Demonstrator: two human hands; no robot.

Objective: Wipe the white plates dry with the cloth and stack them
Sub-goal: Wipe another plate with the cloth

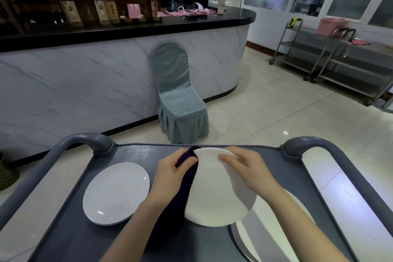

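Right fingers [230,158] grasp a round glossy plate [212,198], left fingers [171,158] clutch plush cloth [187,178]

Over the grey cart [63,229], the left hand [170,173] grips a dark purple cloth [177,202] against the left edge of a tilted white plate [212,193], which the right hand [248,168] holds near its top. A second plate [116,193] lies flat on the cart to the left.
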